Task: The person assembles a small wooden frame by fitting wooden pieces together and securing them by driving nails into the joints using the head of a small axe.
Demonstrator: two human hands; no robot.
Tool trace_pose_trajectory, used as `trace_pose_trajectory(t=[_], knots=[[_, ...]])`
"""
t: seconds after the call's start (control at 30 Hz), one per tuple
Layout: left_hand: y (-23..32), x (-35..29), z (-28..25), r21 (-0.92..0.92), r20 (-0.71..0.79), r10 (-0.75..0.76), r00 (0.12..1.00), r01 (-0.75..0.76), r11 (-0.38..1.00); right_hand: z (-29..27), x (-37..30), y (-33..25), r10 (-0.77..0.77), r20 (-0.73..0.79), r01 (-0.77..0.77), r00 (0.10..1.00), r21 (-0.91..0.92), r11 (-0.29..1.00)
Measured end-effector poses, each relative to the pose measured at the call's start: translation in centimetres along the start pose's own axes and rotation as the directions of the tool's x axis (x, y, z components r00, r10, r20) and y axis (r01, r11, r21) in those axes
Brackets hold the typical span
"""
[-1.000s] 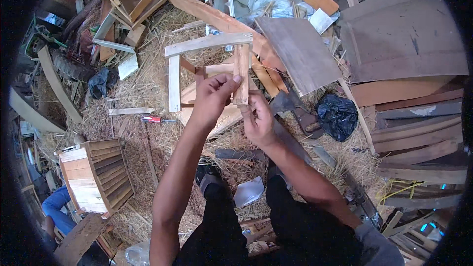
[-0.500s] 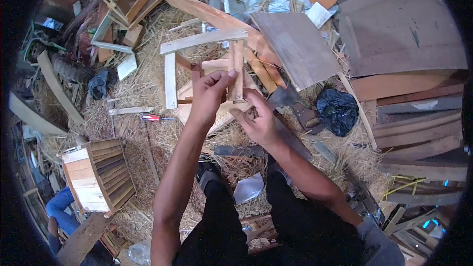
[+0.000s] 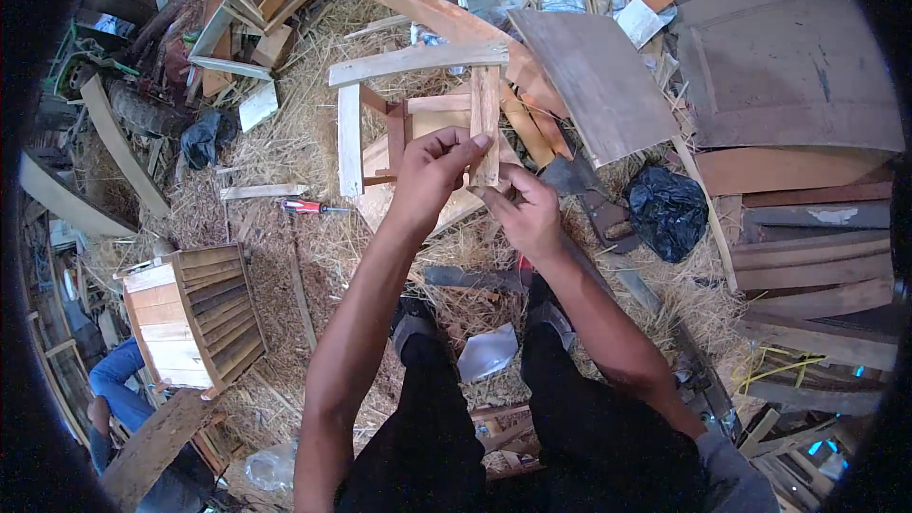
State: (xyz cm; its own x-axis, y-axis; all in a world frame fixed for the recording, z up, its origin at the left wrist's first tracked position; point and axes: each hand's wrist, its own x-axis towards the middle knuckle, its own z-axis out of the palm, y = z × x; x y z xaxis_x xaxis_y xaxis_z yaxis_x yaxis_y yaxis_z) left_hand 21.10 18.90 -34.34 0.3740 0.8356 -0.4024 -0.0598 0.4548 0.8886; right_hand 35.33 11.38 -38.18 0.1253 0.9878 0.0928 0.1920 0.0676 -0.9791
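A small pale wooden frame (image 3: 418,65) with a curved top bar and upright legs stands in front of me over a light board (image 3: 380,212). My left hand (image 3: 429,179) is closed around the lower part of its right leg (image 3: 485,104), thumb across the wood. At the bottom end of that leg, the fingers of my right hand (image 3: 532,218) are pinched together. Whatever small thing they may hold is too hidden to make out. A red-handled screwdriver (image 3: 309,206) lies on the straw left of the frame.
A slatted wooden box (image 3: 204,318) sits at the left, beside another person's blue-clad leg (image 3: 119,385). A black plastic bag (image 3: 668,214) and a large flat board (image 3: 598,81) lie to the right. Curved planks (image 3: 807,266) are stacked farther right. Straw covers the ground around my feet.
The whole view has shifted a little, so most things appear farther right. Both hands remain at the frame's right leg.
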Motion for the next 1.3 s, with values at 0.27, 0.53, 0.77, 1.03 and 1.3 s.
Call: trace_pose_trajectory(t=[0.27, 0.53, 0.77, 1.03, 1.3], knots=[[-1.0, -0.3, 0.0, 0.012, 0.001, 0.011, 1.000, -0.011, 1.000, 0.0, 0.2, 0.4, -0.003, 0.033, 0.002, 0.999, 0.026, 1.000], [-1.8, -0.3, -0.3, 0.018, 0.016, 0.030, 0.999, -0.030, 0.999, -0.5, 0.1, -0.2, 0.029, 0.049, -0.028, 0.998, -0.017, 0.999], [-2.1, -0.3, 0.1, -0.049, -0.050, 0.049, 0.998, -0.051, 0.997, -0.4, 0.1, 0.3, 0.008, 0.073, -0.008, 0.997, 0.000, 1.000], [-2.0, -0.3, 1.1, 0.031, -0.133, 0.160, 0.978, -0.157, 0.987, -0.7, 0.4, -0.1, 0.007, 0.069, -0.004, 0.998, -0.035, 0.999], [-1.8, -0.8, 1.3, 0.006, -0.153, 0.144, 0.978, -0.145, 0.989, -2.7, 0.1, 0.2, 0.160, 0.106, -0.189, 0.981, 0.385, 0.903]])
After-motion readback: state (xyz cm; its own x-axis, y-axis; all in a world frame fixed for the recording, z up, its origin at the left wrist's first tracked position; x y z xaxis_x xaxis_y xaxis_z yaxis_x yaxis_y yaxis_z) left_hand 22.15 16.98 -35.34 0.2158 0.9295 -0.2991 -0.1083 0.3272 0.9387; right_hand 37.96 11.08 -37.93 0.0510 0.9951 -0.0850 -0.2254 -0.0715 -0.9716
